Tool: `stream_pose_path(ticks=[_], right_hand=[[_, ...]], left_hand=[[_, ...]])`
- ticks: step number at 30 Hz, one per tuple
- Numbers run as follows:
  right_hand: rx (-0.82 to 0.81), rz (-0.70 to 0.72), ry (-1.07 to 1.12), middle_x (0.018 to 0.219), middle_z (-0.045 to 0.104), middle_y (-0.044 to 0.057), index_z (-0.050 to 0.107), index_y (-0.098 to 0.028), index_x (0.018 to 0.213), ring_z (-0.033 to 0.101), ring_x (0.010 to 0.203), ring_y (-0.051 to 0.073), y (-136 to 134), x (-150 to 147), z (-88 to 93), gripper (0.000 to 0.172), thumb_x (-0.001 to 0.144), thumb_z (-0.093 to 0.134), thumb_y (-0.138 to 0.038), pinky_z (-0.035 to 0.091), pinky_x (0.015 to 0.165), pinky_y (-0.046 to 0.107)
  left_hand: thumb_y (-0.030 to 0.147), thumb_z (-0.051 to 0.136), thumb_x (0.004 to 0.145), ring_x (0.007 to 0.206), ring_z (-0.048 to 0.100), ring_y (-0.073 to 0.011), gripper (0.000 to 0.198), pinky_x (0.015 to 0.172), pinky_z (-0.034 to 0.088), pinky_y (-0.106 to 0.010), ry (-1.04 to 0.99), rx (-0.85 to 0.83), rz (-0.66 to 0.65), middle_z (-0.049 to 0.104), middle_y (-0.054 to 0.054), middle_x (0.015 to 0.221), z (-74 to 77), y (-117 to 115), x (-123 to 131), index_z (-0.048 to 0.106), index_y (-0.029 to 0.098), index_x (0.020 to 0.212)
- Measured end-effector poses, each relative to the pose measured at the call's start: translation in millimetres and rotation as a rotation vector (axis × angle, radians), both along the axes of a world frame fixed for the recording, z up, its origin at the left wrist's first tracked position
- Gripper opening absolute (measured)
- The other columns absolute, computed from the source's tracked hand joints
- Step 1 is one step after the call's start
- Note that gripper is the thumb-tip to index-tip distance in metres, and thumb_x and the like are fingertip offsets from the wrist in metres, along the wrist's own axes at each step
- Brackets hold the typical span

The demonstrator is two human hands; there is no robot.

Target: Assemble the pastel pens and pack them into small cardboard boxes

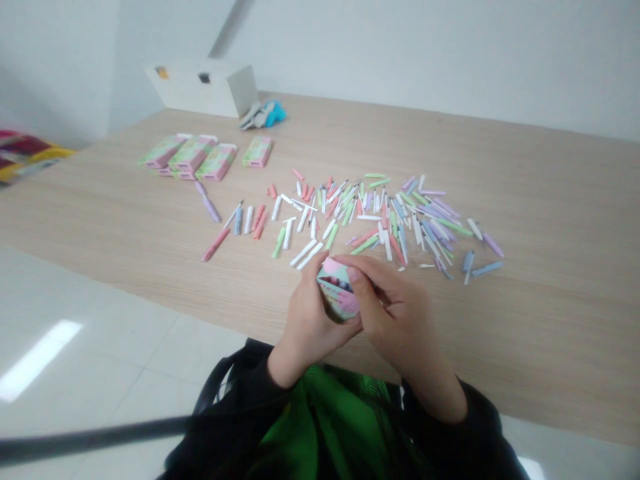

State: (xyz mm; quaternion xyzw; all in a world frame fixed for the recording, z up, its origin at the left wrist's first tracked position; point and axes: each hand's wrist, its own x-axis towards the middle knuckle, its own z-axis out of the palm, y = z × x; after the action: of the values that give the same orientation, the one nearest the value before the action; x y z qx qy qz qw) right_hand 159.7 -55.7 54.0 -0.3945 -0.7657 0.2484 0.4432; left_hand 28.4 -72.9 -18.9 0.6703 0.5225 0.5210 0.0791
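Both my hands hold a small pink and green box (pixel 338 289) just above the near edge of the wooden table (pixel 550 313). My left hand (pixel 310 320) wraps round its left side. My right hand (pixel 395 310) grips it from the right, thumb pressed on the top. Beyond the box lies a wide scatter of small pastel pens (pixel 380 217), pink, green, purple, white and blue. A single pink pen (pixel 215 245) lies apart at the left.
Three matching boxes (pixel 190 157) lie side by side at the far left, one more box (pixel 258 152) beside them. A white carton (pixel 205 85) and a grey and blue cloth (pixel 263 115) sit at the back. White floor tiles lie to the left.
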Motion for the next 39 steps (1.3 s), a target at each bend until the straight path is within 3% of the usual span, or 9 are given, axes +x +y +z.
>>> stream_pose_path(ticks=[5,11,17,20,25,30,39], right_hand=[[0.064,0.058,-0.037,0.112,0.08,0.004,0.075,-0.02,0.105,0.074,0.105,0.016,1,0,3.3,0.025,0.096,0.053,-0.012,0.058,0.093,0.026],[0.104,-0.023,-0.042,0.102,0.08,0.006,0.074,-0.016,0.101,0.075,0.098,0.016,-3,-5,5.0,0.021,0.095,0.055,-0.01,0.059,0.088,0.025],[0.109,0.127,-0.051,0.121,0.076,0.008,0.073,-0.015,0.113,0.07,0.116,0.015,-6,-1,0.5,0.024,0.097,0.056,-0.011,0.055,0.105,0.025],[0.117,0.155,-0.075,0.13,0.072,0.009,0.068,-0.018,0.124,0.066,0.124,0.016,-9,3,-8.4,0.031,0.097,0.056,-0.01,0.054,0.108,0.028],[0.087,0.012,0.004,0.12,0.07,0.008,0.056,-0.023,0.132,0.069,0.113,0.017,-15,4,-31.2,0.039,0.095,0.06,-0.009,0.061,0.095,0.03],[0.143,0.04,0.102,0.121,0.068,0.006,0.054,-0.025,0.122,0.068,0.115,0.016,-19,2,-42.9,0.037,0.092,0.063,-0.005,0.061,0.094,0.027],[0.081,-0.004,0.113,0.111,0.069,0.003,0.059,-0.027,0.115,0.071,0.101,0.014,-22,6,-50.2,0.03,0.093,0.062,-0.006,0.062,0.087,0.025]], left_hand=[[0.045,0.081,0.075,0.117,0.07,-0.0306,0.09,0.092,0.06,-0.04,0.035,0.023,0.032,0.064,-0.018,0.131,-0.2,-1,0,0.035,0.017,0.147],[0.047,0.077,0.08,0.116,0.07,-0.0285,0.087,0.093,0.061,-0.039,0.049,0.104,0.024,0.066,-0.017,0.13,-4.6,1,-1,0.035,0.018,0.149],[0.046,0.073,0.084,0.117,0.068,-0.0282,0.085,0.091,0.061,-0.038,0.079,0.162,0.037,0.061,-0.018,0.133,-7.7,4,-6,0.031,0.018,0.152],[0.045,0.073,0.085,0.11,0.067,-0.0255,0.079,0.087,0.059,-0.037,0.032,0.287,0.037,0.059,-0.014,0.125,-13.7,11,-7,0.034,0.019,0.148],[0.021,0.078,0.079,0.084,0.058,-0.0139,0.068,0.069,0.051,-0.025,-0.11,0.418,-0.124,0.052,-0.001,0.104,-21.7,20,-6,0.039,0.027,0.134],[0.021,0.079,0.078,0.081,0.053,-0.0136,0.056,0.065,0.045,-0.023,-0.135,0.383,-0.151,0.049,0.0,0.101,-24.2,18,-7,0.045,0.028,0.122],[0.014,0.077,0.075,0.078,0.052,-0.0132,0.062,0.063,0.044,-0.023,-0.155,0.355,-0.166,0.047,0.001,0.097,-19.7,18,-5,0.041,0.027,0.123]])
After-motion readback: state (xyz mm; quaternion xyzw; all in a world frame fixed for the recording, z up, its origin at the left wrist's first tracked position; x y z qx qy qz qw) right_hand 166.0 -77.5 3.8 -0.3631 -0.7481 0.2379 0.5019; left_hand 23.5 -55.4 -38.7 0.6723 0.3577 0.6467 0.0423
